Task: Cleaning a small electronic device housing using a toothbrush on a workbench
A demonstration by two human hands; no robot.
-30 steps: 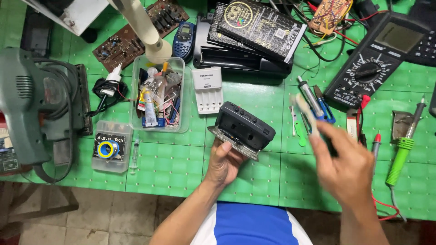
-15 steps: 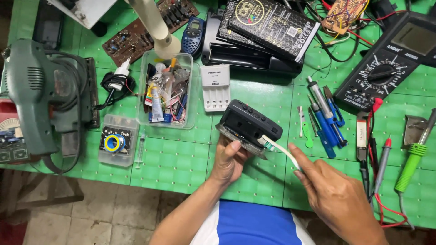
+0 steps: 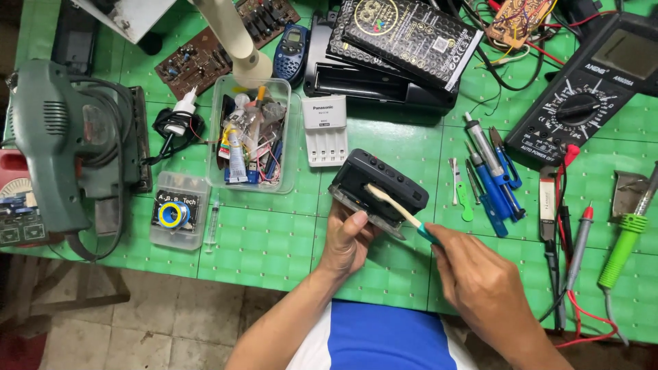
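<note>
Green gridded matting (image 3: pixel 274 240) covers a crowded workbench, with a multimeter (image 3: pixel 582 103) at upper right and a clear parts tub (image 3: pixel 252 133) left of centre. At the centre, the left hand (image 3: pixel 349 236) grips a small black cassette player (image 3: pixel 380 192), tilted; the right hand (image 3: pixel 480 284) holds a white toothbrush (image 3: pixel 397 209), bristles against it.

A workbench covered with a green gridded mat (image 3: pixel 260 240) fills most of the view, its squares marked off by pale lines. Below its near edge at the left lies a floor of worn grey-brown tiles (image 3: pixel 171 315), stained and dusty. A dark table leg frame (image 3: pixel 62 301) stands on the tiles at the near left. The light is even and bright, with soft shadows.
</note>
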